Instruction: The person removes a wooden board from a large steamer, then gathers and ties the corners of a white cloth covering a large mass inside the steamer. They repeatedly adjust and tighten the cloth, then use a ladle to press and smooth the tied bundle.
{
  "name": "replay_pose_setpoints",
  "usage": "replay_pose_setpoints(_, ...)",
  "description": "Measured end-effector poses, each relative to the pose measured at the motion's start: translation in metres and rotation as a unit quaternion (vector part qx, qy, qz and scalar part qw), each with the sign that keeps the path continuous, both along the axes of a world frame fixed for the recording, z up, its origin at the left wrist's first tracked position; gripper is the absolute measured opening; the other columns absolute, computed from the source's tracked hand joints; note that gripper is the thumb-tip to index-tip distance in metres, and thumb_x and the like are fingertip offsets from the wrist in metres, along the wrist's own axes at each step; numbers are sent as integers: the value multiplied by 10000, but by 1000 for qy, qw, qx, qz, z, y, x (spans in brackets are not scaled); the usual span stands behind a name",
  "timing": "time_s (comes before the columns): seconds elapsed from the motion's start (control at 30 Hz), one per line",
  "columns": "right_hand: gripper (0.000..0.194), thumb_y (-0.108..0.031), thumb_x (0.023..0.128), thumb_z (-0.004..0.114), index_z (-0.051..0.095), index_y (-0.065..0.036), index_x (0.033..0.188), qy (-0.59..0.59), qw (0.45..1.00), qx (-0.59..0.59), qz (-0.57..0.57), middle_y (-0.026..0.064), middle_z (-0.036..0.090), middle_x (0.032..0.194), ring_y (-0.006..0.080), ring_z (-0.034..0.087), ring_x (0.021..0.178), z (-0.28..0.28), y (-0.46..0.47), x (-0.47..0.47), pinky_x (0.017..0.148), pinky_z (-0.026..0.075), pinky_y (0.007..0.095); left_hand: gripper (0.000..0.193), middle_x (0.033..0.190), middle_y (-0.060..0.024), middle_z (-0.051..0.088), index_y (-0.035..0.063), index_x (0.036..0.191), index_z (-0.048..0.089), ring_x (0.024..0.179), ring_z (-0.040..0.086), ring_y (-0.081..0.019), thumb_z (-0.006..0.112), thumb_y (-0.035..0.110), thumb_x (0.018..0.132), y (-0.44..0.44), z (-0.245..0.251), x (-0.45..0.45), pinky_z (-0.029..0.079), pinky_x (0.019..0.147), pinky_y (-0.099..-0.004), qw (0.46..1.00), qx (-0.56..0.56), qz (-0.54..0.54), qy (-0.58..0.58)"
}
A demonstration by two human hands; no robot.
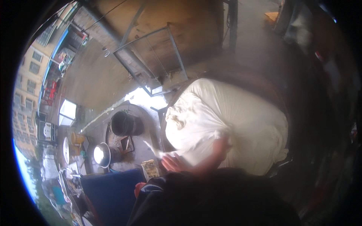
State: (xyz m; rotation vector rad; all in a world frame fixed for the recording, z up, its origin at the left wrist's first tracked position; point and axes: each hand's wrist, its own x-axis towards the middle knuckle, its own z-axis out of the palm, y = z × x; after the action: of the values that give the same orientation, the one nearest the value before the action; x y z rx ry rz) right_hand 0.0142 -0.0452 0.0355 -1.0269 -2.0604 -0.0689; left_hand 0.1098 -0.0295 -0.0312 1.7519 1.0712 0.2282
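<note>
A large cream-white cloth is draped over a broad round vessel, and its folds and creases draw together near my right hand. That hand, blurred, is closed on the gathered cloth near the middle. To the left, my left hand lies at the near-left edge of the cloth with its fingers spread. A thin tail of the cloth trails leftward just above those fingertips. Whatever lies under the cloth is hidden.
Left of the vessel stand a black bucket, a metal basin and a yellowish block. A blue panel is at lower left. Beyond the cloth rises a metal frame. Steam or haze blurs the right side.
</note>
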Motion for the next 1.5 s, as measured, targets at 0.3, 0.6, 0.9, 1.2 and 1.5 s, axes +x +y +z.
replay_pose_setpoints(0.3, 415, -445, 775, 616, 578, -85, 977, -51, 813, -568, 118, 105, 604, 1010, 275, 608, 844, 57, 50, 164, 669, 464, 414, 258, 984, -130, 568, 56, 1085, 542, 876, 573, -232, 600, 153, 854, 9, 27, 13, 476, 757, -360, 983, -4, -86, 164)
replay_pose_setpoints(0.6, 133, -191, 792, 547, 599, -71, 819, -19, 919, -371, -130, 120, 647, 818, 363, 624, 738, -41, 114, 216, 656, 479, 466, 288, 1017, -184, 597, 58, 1068, 580, 1005, 565, -303, 587, 253, 856, -16, 1, 10, 440, 846, -372, 997, -61, 28, 36)
replay_pose_setpoints(0.9, 44, -60, 734, 554, 519, -52, 759, 840, 353, -360, -201, 69, 498, 612, 207, 470, 467, -108, 153, 364, 415, 377, 332, 364, 1084, -130, 597, 75, 1146, 580, 972, 589, -253, 614, 159, 794, 23, 47, -76, 491, 752, -364, 964, 114, -103, -216)
replay_pose_setpoints(1.2, 190, -254, 852, 611, 571, -69, 871, 519, 702, -388, -295, -4, 502, 625, 101, 476, 486, -62, -11, 353, 433, 399, 259, 337, 898, -83, 619, 55, 1114, 567, 791, 604, -259, 621, 206, 817, 179, 25, -39, 502, 676, -375, 956, 248, 146, -48)
replay_pose_setpoints(1.5, 202, -222, 896, 557, 585, -59, 1012, 246, 822, -473, -203, 80, 568, 1004, 176, 531, 1007, -61, -30, 117, 839, 426, 321, 158, 910, -71, 525, 116, 1026, 507, 729, 541, -244, 490, 208, 899, 113, 37, 111, 461, 558, -362, 667, -387, 463, -438)
